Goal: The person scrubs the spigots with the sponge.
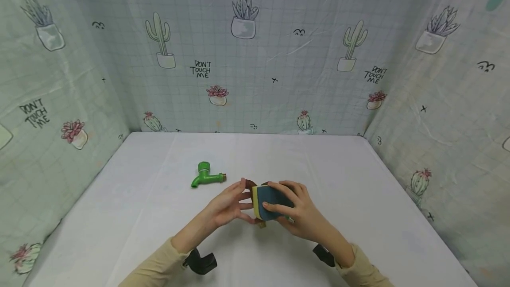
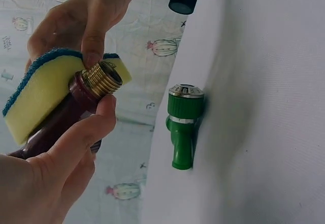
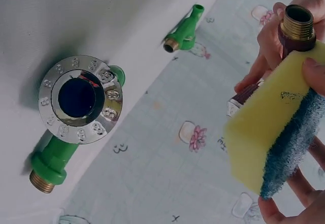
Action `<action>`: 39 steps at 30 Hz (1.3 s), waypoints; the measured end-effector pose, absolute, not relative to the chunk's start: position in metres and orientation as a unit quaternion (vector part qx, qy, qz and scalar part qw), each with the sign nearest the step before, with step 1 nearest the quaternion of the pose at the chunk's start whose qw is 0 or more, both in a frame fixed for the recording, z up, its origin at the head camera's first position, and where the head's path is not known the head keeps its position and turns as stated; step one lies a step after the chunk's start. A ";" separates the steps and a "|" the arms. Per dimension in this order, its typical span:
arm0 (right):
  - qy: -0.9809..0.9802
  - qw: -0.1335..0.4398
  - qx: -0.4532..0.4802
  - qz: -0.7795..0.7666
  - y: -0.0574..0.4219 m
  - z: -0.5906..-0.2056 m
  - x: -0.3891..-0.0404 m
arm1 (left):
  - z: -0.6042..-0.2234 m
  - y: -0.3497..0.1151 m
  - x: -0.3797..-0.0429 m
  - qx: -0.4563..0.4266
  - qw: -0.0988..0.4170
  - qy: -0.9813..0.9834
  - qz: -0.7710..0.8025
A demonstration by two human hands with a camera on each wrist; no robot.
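Sponge scourer [image 1: 272, 200] is in the grip of your half-closed right hand [image 1: 303, 212] and touches the maroon tap [image 2: 53, 120], which your left hand [image 1: 228, 205] holds, half-closed too.

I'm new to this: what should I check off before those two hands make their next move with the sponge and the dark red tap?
1. Left hand holds the dark red tap: ok, thumb and fingers are around it.
2. Right hand holds the sponge: ok.
3. Yellow side of the sponge against the tap: ok, the blue side faces away.
4. A hand free to pick up something else: not ok, both are full.
5. Farther green tap apart from both hands: ok, it lies on the table.
6. Dark red tap wet or dry: cannot tell.
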State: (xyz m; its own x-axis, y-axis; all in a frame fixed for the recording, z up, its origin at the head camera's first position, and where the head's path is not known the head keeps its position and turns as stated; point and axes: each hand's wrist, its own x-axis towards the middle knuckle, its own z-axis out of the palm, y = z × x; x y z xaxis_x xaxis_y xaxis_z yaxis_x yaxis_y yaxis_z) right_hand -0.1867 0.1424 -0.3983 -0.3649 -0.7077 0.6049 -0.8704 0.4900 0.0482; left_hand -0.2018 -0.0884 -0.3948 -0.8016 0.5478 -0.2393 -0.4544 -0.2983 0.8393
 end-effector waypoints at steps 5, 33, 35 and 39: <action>-0.818 0.302 0.471 0.133 0.142 -0.397 -0.188 | -0.397 -0.088 -0.199 0.059 0.323 0.510 0.795; -0.780 0.336 0.516 0.110 0.137 -0.394 -0.195 | -0.399 -0.090 -0.200 0.044 0.340 0.494 0.799; -0.781 0.332 0.518 0.101 0.137 -0.393 -0.194 | -0.400 -0.089 -0.200 0.039 0.346 0.497 0.795; -0.787 0.319 0.520 0.095 0.138 -0.391 -0.193 | -0.403 -0.088 -0.201 0.042 0.355 0.503 0.787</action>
